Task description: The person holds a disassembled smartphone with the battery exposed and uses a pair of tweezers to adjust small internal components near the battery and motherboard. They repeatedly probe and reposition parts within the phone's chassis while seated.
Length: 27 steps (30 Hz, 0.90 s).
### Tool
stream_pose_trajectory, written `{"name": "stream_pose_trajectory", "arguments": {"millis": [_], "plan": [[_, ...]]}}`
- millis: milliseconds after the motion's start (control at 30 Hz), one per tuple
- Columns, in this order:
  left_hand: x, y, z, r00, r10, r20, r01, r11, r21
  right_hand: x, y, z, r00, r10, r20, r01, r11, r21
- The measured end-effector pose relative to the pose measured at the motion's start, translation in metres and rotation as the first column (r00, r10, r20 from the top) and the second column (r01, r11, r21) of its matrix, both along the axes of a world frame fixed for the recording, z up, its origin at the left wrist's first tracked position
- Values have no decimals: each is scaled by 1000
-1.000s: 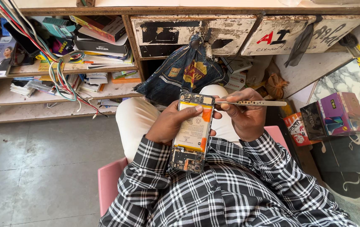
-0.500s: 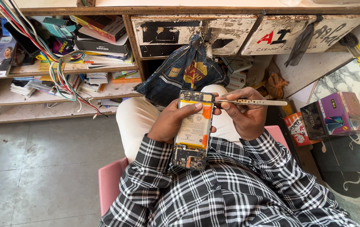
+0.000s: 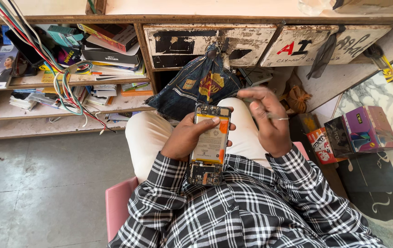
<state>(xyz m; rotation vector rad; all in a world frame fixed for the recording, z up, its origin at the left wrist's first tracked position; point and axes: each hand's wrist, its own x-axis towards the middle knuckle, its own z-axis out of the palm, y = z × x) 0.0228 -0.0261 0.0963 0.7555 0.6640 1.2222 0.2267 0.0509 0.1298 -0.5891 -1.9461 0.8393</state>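
Since the earlier frame we lifted our right hand [image 3: 267,121], pinching tweezers [image 3: 276,118], off the phone [image 3: 210,143] clasped in our left hand [image 3: 189,138], interrupting probing.

Repair workshop: cluttered shelves [image 3: 68,85], wires [image 3: 63,82], opened phone [image 3: 210,142].

We look steeply down from a single head-worn camera, close over our own lap [image 3: 159,133], facing forward toward the low wooden shelves [image 3: 68,82] and grey floor [image 3: 36,183] beyond.
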Motion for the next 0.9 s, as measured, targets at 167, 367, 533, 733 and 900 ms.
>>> {"name": "stream_pose_trajectory", "arguments": {"millis": [167,367,533,733,900], "plan": [[2,0,-3,999,24,-38,-25,999,-20,4,-6,5,981,-74,177,65,996,55],[-1,-2,-7,992,78,-97,-84,995,-55,6,-2,6,963,-3,269,-14,998,61],[-1,0,-11,983,111,-147,-128,985,-114,4,0,2,965,6,264,-39,992,119],[0,1,-16,989,104,-110,-117,986,-120,5,1,-2,966,1,259,-35,991,127],[0,2,-18,982,105,-157,-128,981,-144,5,1,-3,964,-13,264,-26,989,146]]}}
